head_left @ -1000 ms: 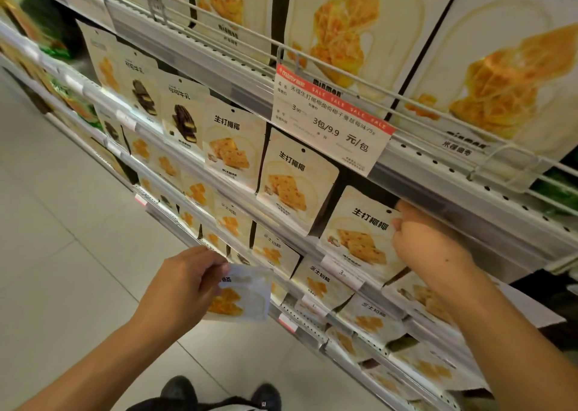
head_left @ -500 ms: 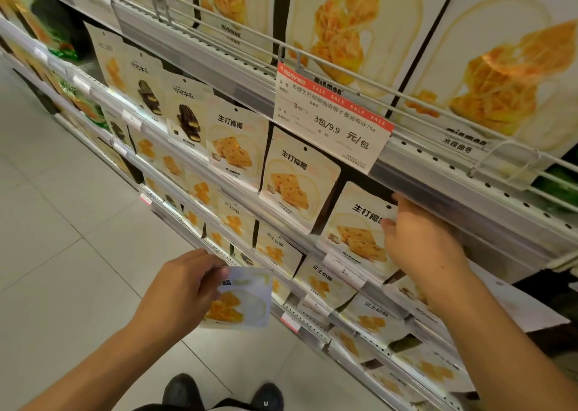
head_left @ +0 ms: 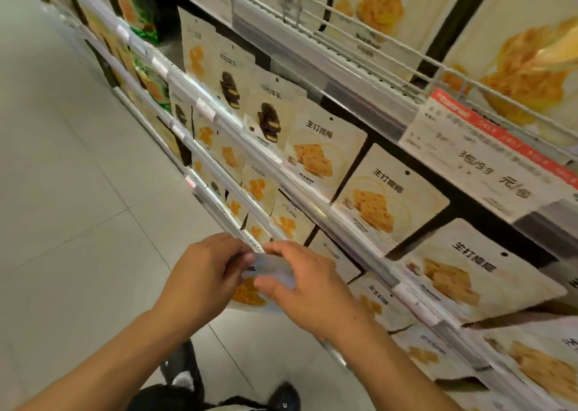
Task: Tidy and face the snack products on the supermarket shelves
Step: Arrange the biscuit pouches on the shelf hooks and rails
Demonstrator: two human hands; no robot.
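My left hand (head_left: 200,279) and right hand (head_left: 308,288) both pinch 1 snack pouch (head_left: 250,295). I should turn its front towards me, then slot it upright into the shelf (head_left: 359,245) row just above my grip.

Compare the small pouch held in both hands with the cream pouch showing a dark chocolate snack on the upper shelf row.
The small held pouch shows an orange-yellow snack; the chocolate-snack pouch shows a dark brown one. The held pouch is off the shelf, gripped by the left hand and right hand; the chocolate-snack pouch stands upright in its row. Both are pale cream packets.
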